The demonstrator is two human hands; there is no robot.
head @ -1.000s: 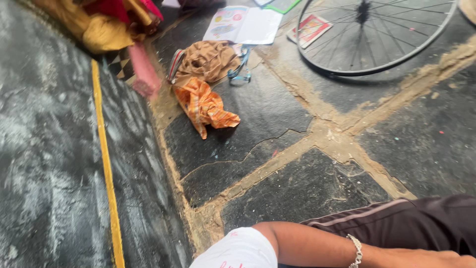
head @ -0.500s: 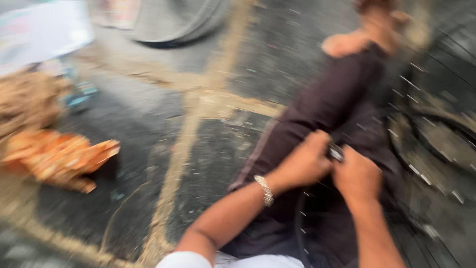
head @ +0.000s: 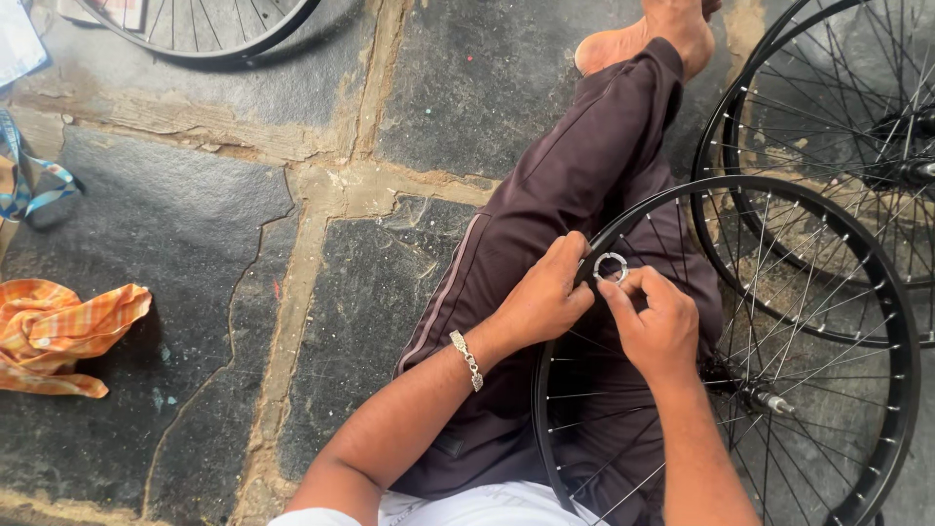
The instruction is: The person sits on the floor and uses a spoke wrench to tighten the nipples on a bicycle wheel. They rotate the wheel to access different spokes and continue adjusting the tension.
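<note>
From the head camera I am looking straight down at my own lap, sitting on a floor (head: 175,224) of dark stone slabs with pale, sandy joints running between them. A black bicycle wheel (head: 881,282) is lying across my outstretched leg (head: 594,156), which is wearing dark brown trousers with a light stripe down the side; my bare foot (head: 653,34) is showing at the top edge.

My left hand (head: 541,297) is resting on the top of the wheel's rim, fingers curled over it and closed on the rim, with a silver chain bracelet (head: 467,358) sitting on the wrist. My right hand (head: 657,326) is just beside it, thumb and forefinger pinching together on a small silver ring-shaped tool (head: 611,266) that is sitting right at the rim, between the two hands. I cannot tell exactly how the tool is meeting the rim or a spoke. The wheel's hub (head: 765,397) is lying to the right of my right forearm, its axle end pointing outward, thin spokes fanning from it.

A second wheel (head: 828,117) is lying behind the first at the upper right, overlapping it. Part of a third wheel (head: 195,29) is showing at the top left. At the left edge an orange checked cloth (head: 58,331) is lying crumpled on the floor, and above it a blue strap (head: 24,185) is curling across the stone.
</note>
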